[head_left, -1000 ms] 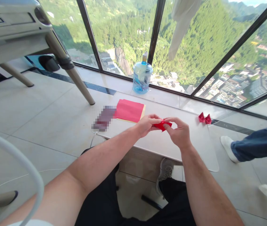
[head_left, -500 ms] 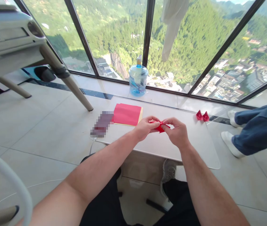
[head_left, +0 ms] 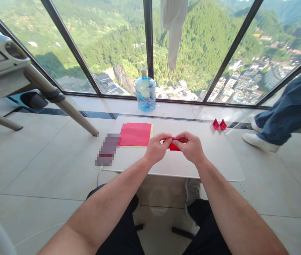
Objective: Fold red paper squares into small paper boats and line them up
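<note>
The left hand (head_left: 157, 147) and right hand (head_left: 192, 146) pinch a folded red paper (head_left: 175, 146) between thumbs and fingers, over the near side of the white table (head_left: 206, 164). Light, even pressure from both thumbs should keep creases crisp without tearing; the fingers hide the folds. Red sheets (head_left: 136, 134) lie leftward, two folded shapes (head_left: 215, 124) rightward.

- Folded paper (head_left: 175, 146), centre of the frame: bright red.
- Paper sheets (head_left: 136, 134), left of centre: pinkish red above a pale yellow edge.
- Two origami pieces (head_left: 215, 124), right of centre: deep pinkish red.
- Low table (head_left: 214, 164), middle of the frame: plain white.
- Water jug (head_left: 145, 95), upper centre: clear blue with darker swirls.
- Window frame (head_left: 148, 42), top: black.
- Trousers (head_left: 291, 106), right edge: blue; socks (head_left: 260, 142) below: white.
- Floor tiles (head_left: 41, 159), lower left: off-white, dark joint lines.
</note>
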The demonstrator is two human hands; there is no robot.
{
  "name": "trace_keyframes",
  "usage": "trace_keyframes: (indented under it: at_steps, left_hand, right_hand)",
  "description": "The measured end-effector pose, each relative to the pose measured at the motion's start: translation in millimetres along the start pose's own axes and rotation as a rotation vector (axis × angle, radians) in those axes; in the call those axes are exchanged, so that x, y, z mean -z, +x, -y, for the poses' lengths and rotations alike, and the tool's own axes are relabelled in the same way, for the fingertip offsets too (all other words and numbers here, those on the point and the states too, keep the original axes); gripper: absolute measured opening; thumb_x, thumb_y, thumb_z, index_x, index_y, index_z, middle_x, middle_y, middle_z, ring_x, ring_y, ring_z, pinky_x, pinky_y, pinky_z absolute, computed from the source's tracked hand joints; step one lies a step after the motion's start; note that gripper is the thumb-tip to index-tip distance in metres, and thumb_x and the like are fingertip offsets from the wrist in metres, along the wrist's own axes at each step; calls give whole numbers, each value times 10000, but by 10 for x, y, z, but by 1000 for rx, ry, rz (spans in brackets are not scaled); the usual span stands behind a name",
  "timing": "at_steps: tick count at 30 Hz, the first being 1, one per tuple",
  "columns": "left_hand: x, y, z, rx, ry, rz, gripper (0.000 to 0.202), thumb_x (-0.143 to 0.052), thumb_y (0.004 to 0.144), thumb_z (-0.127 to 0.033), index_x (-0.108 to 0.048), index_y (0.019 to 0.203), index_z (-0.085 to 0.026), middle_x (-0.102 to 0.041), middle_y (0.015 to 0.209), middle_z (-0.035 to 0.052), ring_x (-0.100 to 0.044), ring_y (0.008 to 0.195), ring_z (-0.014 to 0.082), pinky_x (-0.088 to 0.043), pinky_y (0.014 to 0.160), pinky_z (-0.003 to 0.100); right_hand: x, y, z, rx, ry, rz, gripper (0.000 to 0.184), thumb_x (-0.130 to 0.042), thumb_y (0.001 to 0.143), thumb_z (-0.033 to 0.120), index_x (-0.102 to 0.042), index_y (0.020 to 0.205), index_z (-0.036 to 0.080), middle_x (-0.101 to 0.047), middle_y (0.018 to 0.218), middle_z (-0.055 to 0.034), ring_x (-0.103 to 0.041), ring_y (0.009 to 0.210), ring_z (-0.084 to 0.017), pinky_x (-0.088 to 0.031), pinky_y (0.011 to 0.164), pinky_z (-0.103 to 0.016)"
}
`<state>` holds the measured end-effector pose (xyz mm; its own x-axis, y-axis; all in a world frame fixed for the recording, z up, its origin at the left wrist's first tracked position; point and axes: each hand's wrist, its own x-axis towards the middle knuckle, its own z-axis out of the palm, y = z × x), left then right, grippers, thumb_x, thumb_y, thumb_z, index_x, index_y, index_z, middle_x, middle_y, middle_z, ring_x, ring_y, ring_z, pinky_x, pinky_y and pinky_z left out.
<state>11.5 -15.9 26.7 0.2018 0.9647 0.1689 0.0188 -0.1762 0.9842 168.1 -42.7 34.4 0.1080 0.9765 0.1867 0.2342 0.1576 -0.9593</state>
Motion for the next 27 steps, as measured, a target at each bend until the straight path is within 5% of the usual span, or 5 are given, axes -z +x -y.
trace_keyframes:
  at_steps: [6,12,27]
  left_hand:
    - [-1,-14,-42,-4,92,9,90,-632,836,-254,-703,821,-200,-698,834,16,-632,862,158,-494,823,259]
    - [0,-23,-60,16,110,40,88,-612,842,-244,-684,812,-202,-684,821,8,-632,845,154,-489,743,231]
    - [1,-17,-22,101,15,72,102,-636,841,-304,-645,850,-203,-675,811,9,-624,760,156,-484,640,230]
  right_hand:
    - [-15,-12,-20,-43,63,-8,286,-792,704,449,-675,799,205,-718,788,-31,-710,685,-215,-631,608,-361]
    - [-26,-16,-5,27,-18,-37,245,-771,723,430,-678,794,215,-708,806,-37,-708,778,-225,-625,636,-345]
    - [0,-12,54,-50,66,-24,164,-762,718,350,-708,768,204,-731,742,-35,-708,673,-218,-615,612,-353]
